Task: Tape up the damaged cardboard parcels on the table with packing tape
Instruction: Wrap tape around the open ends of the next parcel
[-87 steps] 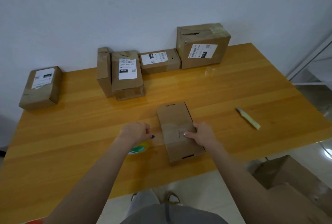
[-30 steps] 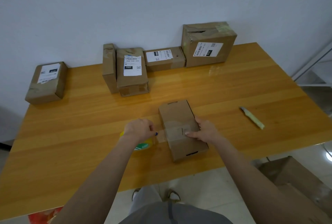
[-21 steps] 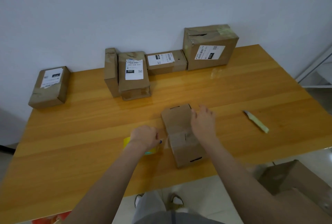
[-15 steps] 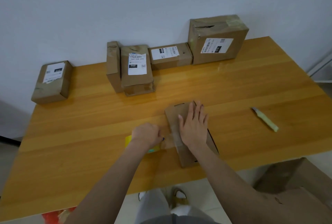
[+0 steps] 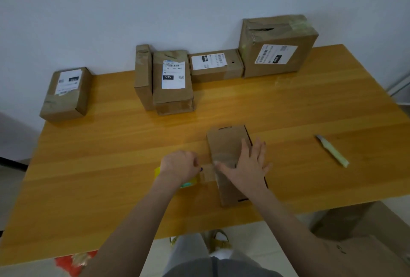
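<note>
Partway through the first one, apparently. Pressed clear tape strip (image 5: 224, 158) onto small flat brown cardboard parcel (image 5: 226, 141), near wooden table's (image 5: 99, 176) front edge, with flat, spread right hand (image 5: 248, 169). Gripped yellow roll of packing tape (image 5: 192, 182) in curled left hand (image 5: 179, 166). Left five labelled brown boxes (image 5: 173, 81) by the wall, seemingly for later.

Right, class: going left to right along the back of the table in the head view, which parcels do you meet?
Lone labelled parcel → narrow upright parcel → parcel marked 060 → low flat parcel → big torn-topped parcel.
</note>
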The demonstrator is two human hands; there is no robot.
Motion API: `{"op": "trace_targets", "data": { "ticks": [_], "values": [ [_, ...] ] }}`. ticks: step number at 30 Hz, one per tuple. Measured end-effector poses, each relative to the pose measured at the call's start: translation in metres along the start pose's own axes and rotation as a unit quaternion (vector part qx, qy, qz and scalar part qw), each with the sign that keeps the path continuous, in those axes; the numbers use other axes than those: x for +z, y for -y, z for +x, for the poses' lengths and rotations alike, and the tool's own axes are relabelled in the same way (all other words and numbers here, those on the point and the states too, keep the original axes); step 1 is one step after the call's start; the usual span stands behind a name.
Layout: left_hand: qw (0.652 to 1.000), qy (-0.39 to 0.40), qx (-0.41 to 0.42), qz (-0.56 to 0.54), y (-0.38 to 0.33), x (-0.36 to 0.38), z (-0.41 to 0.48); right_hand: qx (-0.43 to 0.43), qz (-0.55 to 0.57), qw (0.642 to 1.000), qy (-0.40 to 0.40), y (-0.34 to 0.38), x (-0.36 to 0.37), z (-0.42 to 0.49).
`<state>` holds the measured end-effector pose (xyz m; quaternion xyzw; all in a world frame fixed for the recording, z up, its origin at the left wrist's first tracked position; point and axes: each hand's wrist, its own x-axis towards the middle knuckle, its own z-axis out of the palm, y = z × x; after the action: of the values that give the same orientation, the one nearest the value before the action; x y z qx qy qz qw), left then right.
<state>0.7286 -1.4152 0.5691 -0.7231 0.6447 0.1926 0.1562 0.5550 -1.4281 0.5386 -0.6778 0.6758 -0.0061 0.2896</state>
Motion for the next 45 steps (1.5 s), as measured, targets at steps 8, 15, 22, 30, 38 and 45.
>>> {"op": "trace_targets", "data": {
  "ticks": [8,15,22,30,38,45],
  "values": [
    [0.998,0.025,0.026,-0.042,0.009,0.0,0.004,0.009,-0.089,0.99,0.109,-0.003,0.008,-0.014],
    [0.993,0.04,0.046,-0.103,0.011,0.001,0.004,-0.022,0.005,0.992,0.124,-0.019,-0.011,-0.011],
    [0.982,0.037,0.073,-0.17,0.0,0.007,0.007,-0.031,0.124,0.981,0.145,-0.035,-0.026,-0.006],
    [0.965,0.072,0.121,-0.22,-0.021,-0.002,0.009,-0.004,0.28,0.942,0.183,-0.052,-0.033,0.001],
    [0.947,0.055,0.161,-0.273,-0.037,-0.007,0.006,0.003,0.359,0.908,0.216,-0.069,-0.043,0.001],
    [0.886,0.117,0.17,-0.416,-0.055,-0.012,0.005,0.026,0.465,0.846,0.259,-0.083,-0.044,0.0]
  ]
}}
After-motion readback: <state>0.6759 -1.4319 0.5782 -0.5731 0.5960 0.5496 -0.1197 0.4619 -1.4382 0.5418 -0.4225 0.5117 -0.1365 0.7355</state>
